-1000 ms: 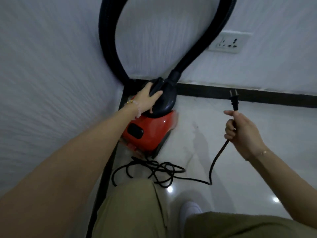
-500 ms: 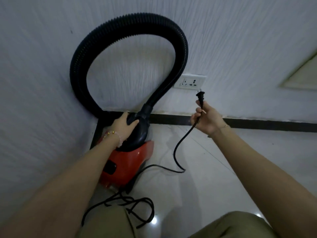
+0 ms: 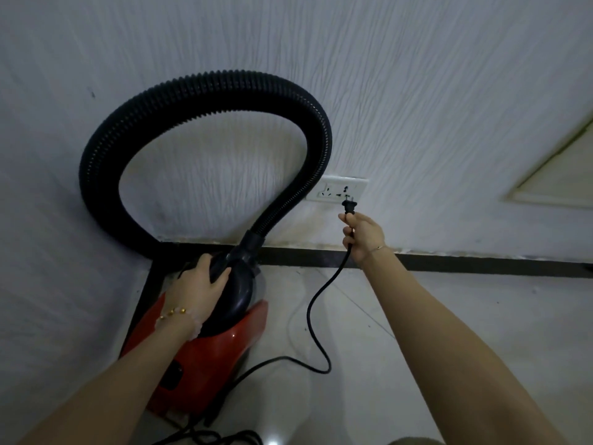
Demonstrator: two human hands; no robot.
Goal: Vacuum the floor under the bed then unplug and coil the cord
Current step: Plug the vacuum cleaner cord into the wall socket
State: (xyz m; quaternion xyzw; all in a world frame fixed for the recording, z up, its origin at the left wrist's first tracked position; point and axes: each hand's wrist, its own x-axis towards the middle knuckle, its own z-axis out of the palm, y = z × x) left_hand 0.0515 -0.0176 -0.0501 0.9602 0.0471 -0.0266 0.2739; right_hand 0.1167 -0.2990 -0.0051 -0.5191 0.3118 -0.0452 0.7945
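Note:
A red vacuum cleaner (image 3: 205, 364) with a black top stands on the floor in the room's corner. My left hand (image 3: 195, 287) grips its black handle. Its ribbed black hose (image 3: 179, 101) loops up against the wall. My right hand (image 3: 362, 234) is shut on the black cord (image 3: 316, 322) just below the plug (image 3: 349, 207). The plug's prongs sit at the lower edge of the white wall socket (image 3: 340, 189); whether they touch it I cannot tell. The cord hangs down to the floor and curves back to the vacuum.
Textured white walls meet at the corner on the left, with a black skirting strip (image 3: 481, 263) along the glossy tiled floor (image 3: 433, 332). More loose cord (image 3: 224, 440) lies at the bottom edge. A pale panel edge (image 3: 558, 175) shows at the right.
My right hand has carried the plug up from the floor area to the wall socket. The view has tilted up, and my left hand has stayed on the vacuum's handle.

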